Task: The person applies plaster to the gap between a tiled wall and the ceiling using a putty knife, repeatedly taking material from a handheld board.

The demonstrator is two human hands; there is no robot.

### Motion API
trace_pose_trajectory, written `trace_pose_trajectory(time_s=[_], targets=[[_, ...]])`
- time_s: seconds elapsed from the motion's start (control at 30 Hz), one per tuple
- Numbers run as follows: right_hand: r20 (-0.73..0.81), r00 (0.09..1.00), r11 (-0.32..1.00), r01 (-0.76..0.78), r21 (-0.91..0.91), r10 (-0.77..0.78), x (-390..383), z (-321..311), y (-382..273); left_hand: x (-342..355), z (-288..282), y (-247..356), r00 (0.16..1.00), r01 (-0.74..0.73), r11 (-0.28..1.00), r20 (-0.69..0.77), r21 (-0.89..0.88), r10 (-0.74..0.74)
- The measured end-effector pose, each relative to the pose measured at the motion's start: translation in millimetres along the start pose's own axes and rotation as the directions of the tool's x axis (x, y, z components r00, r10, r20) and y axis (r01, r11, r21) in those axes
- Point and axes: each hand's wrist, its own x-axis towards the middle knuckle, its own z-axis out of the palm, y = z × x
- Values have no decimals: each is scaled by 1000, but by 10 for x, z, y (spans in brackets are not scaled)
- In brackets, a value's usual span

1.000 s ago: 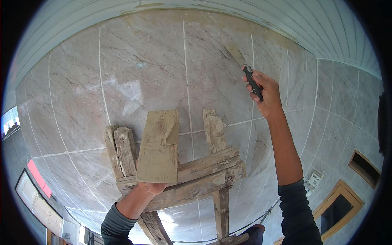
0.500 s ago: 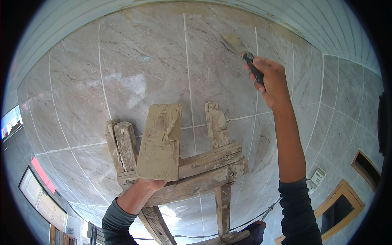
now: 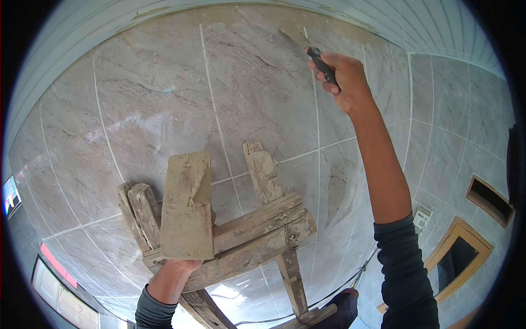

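Note:
My right hand (image 3: 348, 82) is closed around the black handle of a putty knife (image 3: 323, 68), its arm stretched up and forward. The knife's thin blade, smeared with tan paste, is at the upper tiled wall (image 3: 263, 88), just below the ceiling; whether it touches cannot be made out. Low and left of centre, my left hand (image 3: 178, 267) grips a flat rectangular board (image 3: 183, 225) from its lower end and underside, most fingers hidden. Tan paste coats the board, with a thicker ridge of paste (image 3: 201, 189) near its upper right edge.
Behind the board stands a weathered wooden trestle (image 3: 252, 249) against the wall. A dark cable (image 3: 329, 301) runs below it. To the right are a small white box (image 3: 422, 218), a wood-framed opening (image 3: 457, 260) and another recess (image 3: 489, 200). The panelled ceiling (image 3: 378, 19) curves overhead.
My right hand has carried the putty knife upward, closer to the ceiling edge. The board and left hand sit lower and further left in view, and the whole view has shifted.

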Motion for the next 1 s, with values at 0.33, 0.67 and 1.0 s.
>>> trace_pose_trajectory(time_s=[0.33,0.67,1.0], targets=[[3,994,994,-110,24,110,590,-90,-79,50,40,-38,999,-20,1000,50,17,19],[-131,988,993,-66,96,78,309,-1538,317,95,33,-52,986,-50,999,160,21,46],[-106,991,996,-80,35,84,1232,-1642,-34,100,-11,-71,992,-62,993,112,98,51]])
